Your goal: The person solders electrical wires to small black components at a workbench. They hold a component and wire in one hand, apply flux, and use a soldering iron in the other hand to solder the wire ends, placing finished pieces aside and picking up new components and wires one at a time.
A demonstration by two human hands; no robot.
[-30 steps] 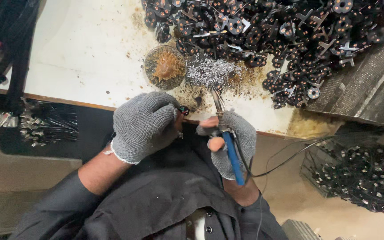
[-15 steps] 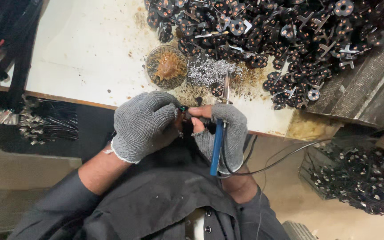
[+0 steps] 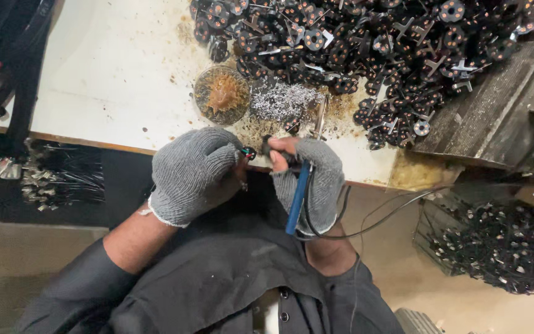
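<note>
Soldering iron (image 3: pixel 298 196) mid-frame, gripped in the gloved right hand (image 3: pixel 316 179).
Looks light and stiff, best held by the blue handle; left hand (image 3: pixel 193 173) pinches a tiny dark part (image 3: pixel 250 152) at the table (image 3: pixel 106 99) edge.

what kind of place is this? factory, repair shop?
Most likely a small electronics assembly workshop, at a soldering bench. A big heap of identical small black round parts covers the stained white tabletop, the gloved right hand holds a blue-handled soldering iron, and a round tin of amber flux sits close by.
</note>
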